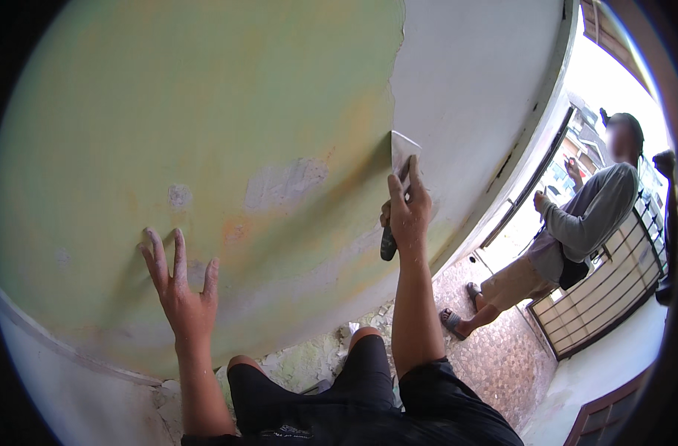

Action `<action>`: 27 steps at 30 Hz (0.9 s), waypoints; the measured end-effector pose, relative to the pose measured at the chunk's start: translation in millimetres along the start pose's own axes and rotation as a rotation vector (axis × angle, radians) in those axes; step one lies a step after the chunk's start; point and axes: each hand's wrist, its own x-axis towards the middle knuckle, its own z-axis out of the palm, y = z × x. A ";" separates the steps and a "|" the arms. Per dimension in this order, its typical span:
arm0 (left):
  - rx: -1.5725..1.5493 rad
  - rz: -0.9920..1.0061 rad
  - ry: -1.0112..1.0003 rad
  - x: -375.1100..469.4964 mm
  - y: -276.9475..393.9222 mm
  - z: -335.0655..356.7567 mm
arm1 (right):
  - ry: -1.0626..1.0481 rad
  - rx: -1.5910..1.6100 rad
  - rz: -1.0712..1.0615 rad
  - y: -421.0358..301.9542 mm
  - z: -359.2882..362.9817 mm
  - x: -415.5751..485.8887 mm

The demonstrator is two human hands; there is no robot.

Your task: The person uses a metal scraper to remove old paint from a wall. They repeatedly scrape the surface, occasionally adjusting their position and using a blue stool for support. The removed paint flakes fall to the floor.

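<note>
My right hand [410, 214] grips a scraper [404, 150], a wide metal blade on a dark handle. Its blade lies against the wall where the green paint [250, 83] meets a bare grey-white area [461, 89]. That border runs ragged upward from the blade. Fingers spread and dusty, my left hand [184, 295] rests its fingertips on or very close to the green surface at lower left. Between the hands, a pale stripped patch [286, 181] and a smaller one [179, 195] break the paint. No tool is in my left hand.
Paint flakes and debris [311, 357] lie along the wall's foot around my knees. A person [584, 217] stands to the right on the pebble-patterned floor [495, 368], near a metal gate [606, 284]. The wall ends at a vertical edge [517, 150] beside the opening.
</note>
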 end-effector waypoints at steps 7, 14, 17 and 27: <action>-0.027 -0.031 -0.074 -2.9 -11.6 1.7 | 0.025 0.374 -0.037 8.5 0.8 6.9; 0.014 -0.032 -0.173 -23.2 -21.6 1.2 | 0.246 0.333 0.446 104.9 -13.2 -90.0; 0.012 0.008 -0.134 -25.8 -21.4 7.0 | 0.135 0.372 0.605 122.6 -27.4 -100.4; -0.165 0.042 0.124 61.4 44.0 -26.3 | -0.281 0.536 0.609 80.1 -40.1 -90.1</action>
